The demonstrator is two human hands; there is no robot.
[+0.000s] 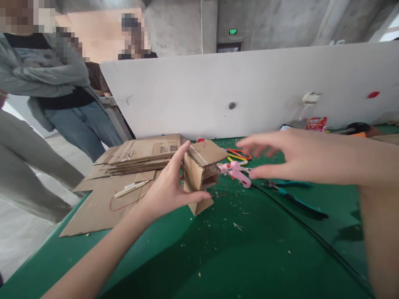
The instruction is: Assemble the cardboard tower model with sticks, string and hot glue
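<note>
My left hand (173, 187) grips a small folded cardboard piece (193, 172) from its left side, thumb along the lower front and a finger reaching up its left edge. The piece stands just above the green table (218, 253) or on it; which one I cannot tell. To its right, my right hand (269, 153) hangs in the air with fingers and thumb spread, nothing between them, slightly blurred. Between the hands lies a pink glue gun (240, 175) with a black cord. Its nozzle end is close to the cardboard piece.
Flattened cardboard (143, 153) is stacked at the left, with a pen (131, 188) on a lower sheet. Pliers with teal handles (299, 203) and orange-handled scissors (240, 153) lie at the right. A white partition (187, 99) borders the back. People stand beyond the table at the left.
</note>
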